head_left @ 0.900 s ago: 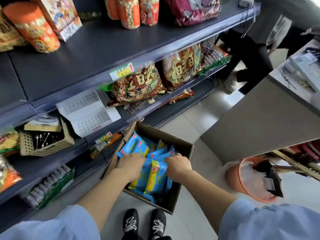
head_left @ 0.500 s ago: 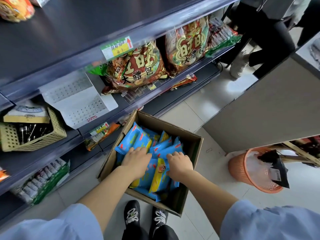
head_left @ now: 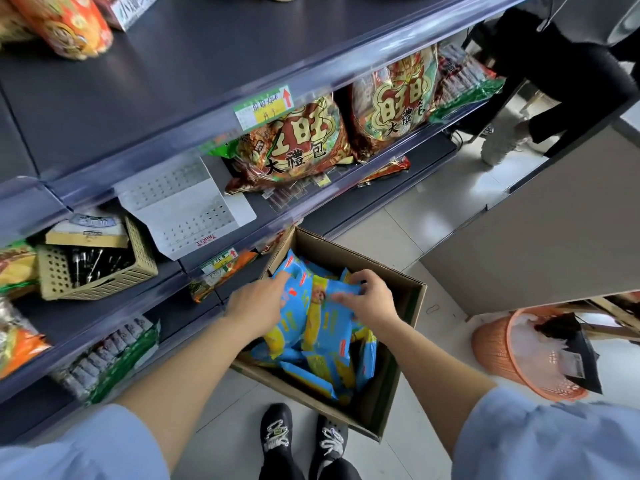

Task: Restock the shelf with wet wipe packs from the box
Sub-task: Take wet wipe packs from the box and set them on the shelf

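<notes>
A dark shelf unit [head_left: 207, 81] is seen along the left, its boards running away toward the upper right. A grey counter panel [head_left: 554, 220] is set opposite it, across a tiled aisle. A cardboard box [head_left: 398, 341] is placed on the floor just beside the lowest shelf board, its top open. An orange basket [head_left: 491, 344] is stood on the floor to the right of the box, well apart from it. Large red snack bags [head_left: 298, 147] are propped on the middle board. A white perforated divider [head_left: 187, 209] is leaned beside them, and a beige basket [head_left: 100, 282] is tilted further left.

The wet wipe packs [head_left: 325, 327], blue and yellow, are heaped inside the box; none is seen on the shelf. The left hand [head_left: 258, 303] is laid against the left side of the upper packs, its fingers nearly straight and reaching toward their far edge. The right hand [head_left: 372, 299] is curled over the same packs from the right, and the top edge of one pack is pinched between its fingertips and thumb. Black shoes [head_left: 277, 427] are seen below the box.
</notes>
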Demonstrator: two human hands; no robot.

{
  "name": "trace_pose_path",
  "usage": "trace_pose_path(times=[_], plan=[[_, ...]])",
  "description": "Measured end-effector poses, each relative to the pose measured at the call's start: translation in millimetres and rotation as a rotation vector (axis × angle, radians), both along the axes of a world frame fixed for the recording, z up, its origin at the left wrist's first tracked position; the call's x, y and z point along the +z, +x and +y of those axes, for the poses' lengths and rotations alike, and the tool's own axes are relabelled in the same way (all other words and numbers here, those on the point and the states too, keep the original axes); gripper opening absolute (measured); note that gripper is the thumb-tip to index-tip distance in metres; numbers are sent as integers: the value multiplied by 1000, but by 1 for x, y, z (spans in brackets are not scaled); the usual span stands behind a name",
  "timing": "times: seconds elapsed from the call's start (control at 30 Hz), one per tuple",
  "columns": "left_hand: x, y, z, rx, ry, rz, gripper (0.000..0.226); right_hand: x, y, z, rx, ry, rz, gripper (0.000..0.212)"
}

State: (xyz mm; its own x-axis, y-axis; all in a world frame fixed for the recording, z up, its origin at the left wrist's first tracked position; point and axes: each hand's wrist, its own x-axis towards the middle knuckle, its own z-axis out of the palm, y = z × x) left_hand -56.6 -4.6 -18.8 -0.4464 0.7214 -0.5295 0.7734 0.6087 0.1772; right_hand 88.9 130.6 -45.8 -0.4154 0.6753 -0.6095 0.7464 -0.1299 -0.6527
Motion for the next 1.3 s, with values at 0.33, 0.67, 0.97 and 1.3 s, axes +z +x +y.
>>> trace_pose_path(times=[0.33,0.67,0.97,1.3], plan=[[-6,-14,-21,304,62,-70,30,-14,-11,-22,118,-64,-191,54],[9,-15,-29,344,122,-142,33,-3,-14,-25,397,197,-252,60],[76,-25,-44,418,239,-76,26,71,-36,-8,495,304,-34,46],[179,-45,-103,560,402,29,28,172,-76,-22,630,496,150,23]])
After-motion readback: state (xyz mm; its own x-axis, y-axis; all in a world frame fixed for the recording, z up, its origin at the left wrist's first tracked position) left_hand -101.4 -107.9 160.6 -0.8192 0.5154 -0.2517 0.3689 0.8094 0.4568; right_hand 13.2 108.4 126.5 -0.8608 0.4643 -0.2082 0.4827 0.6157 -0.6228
